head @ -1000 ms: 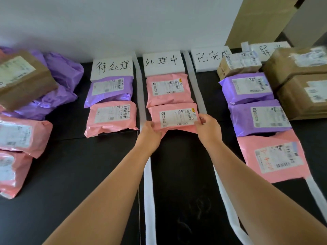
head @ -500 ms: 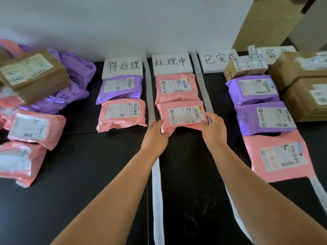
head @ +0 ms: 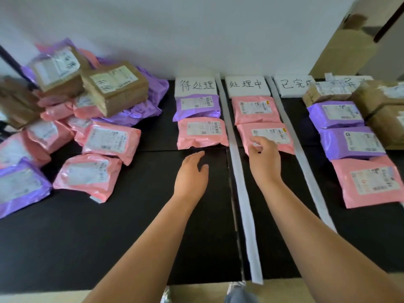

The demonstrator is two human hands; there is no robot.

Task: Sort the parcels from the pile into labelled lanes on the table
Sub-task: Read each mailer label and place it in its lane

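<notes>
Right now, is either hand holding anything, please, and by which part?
Nothing is visibly held. The left hand hovers open over the table; the right hand hangs loosely curled, not gripping, over the near-left corner of the pink parcel.

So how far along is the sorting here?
Done: seven mailers and some boxes lie in the lanes. In hand: nothing gripped; the right hand hovers at the second lane's near pink parcel, the left hand is open. Left: the pile at the table's left.
</notes>
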